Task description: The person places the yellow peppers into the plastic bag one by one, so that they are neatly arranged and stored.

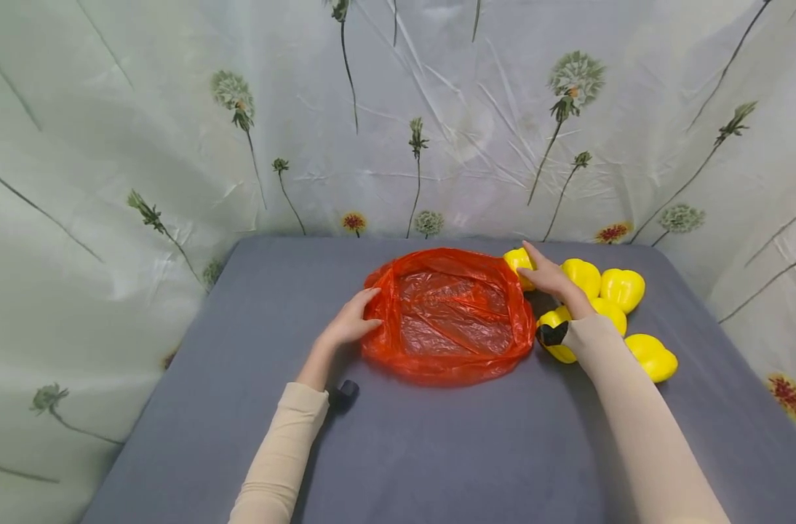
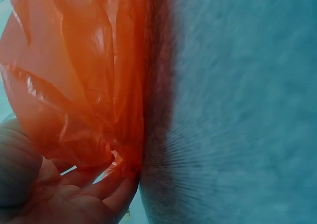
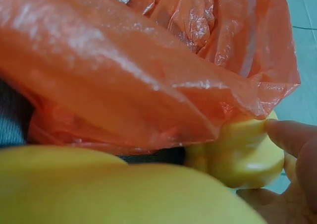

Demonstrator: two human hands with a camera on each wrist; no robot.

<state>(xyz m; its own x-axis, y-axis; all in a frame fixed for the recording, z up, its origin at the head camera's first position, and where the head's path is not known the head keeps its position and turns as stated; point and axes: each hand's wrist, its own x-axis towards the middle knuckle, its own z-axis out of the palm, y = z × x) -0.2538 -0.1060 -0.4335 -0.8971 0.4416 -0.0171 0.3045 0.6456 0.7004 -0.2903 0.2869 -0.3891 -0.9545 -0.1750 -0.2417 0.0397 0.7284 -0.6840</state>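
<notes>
Right sleeve (image 1: 637, 404) nearest. Right hand (image 1: 547, 278) grips pepper (image 1: 514, 260); left hand (image 1: 350, 320) holds bag (image 1: 450, 370). Best: firm grip, bag steady, mouth wide.

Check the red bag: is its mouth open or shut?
Open: the head view shows the red bag with its rim spread wide, inside visible.

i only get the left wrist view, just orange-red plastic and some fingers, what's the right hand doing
Observer: The right hand holds a yellow pepper at the right side of the red bag.
Operator: any more peppers near it
Observer: Yes, five other yellow peppers lie on the grey tabletop, to the right of the bag.
Operator: and which way does the bag open
Observer: Upward, as the head view shows.
</notes>
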